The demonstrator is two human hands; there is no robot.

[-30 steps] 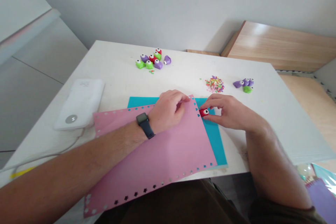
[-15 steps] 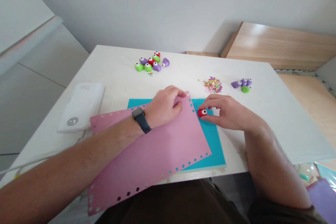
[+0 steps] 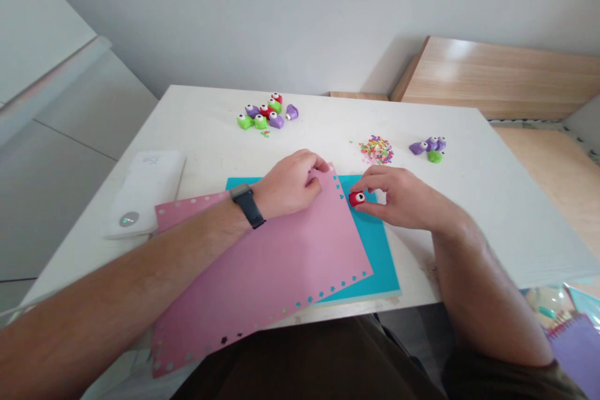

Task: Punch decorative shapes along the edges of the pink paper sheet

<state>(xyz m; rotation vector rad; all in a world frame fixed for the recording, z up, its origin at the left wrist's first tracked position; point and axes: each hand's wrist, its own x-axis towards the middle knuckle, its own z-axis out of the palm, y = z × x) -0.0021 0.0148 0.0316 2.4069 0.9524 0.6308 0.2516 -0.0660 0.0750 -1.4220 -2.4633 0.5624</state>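
Note:
A pink paper sheet [image 3: 281, 262] with star holes along its edges lies tilted on a teal sheet [image 3: 375, 244] on the white table [image 3: 469, 200]. My left hand [image 3: 290, 184], a dark watch on its wrist, rests curled on the pink sheet's upper right corner, fingers pressing it down. My right hand [image 3: 398, 200] pinches a small red craft punch [image 3: 356, 198] at the pink sheet's right edge, over the teal sheet.
A cluster of green, purple and red punches [image 3: 267, 112] sits at the back of the table. A pile of paper confetti [image 3: 375, 150] and a few purple and green punches [image 3: 429, 147] lie at the right. A white device [image 3: 145, 190] is at the left. Wooden boards [image 3: 497, 78] stand behind.
The pink sheet has slid left and down a little under my left hand. The red punch in my right hand has moved slightly left along the sheet's edge.

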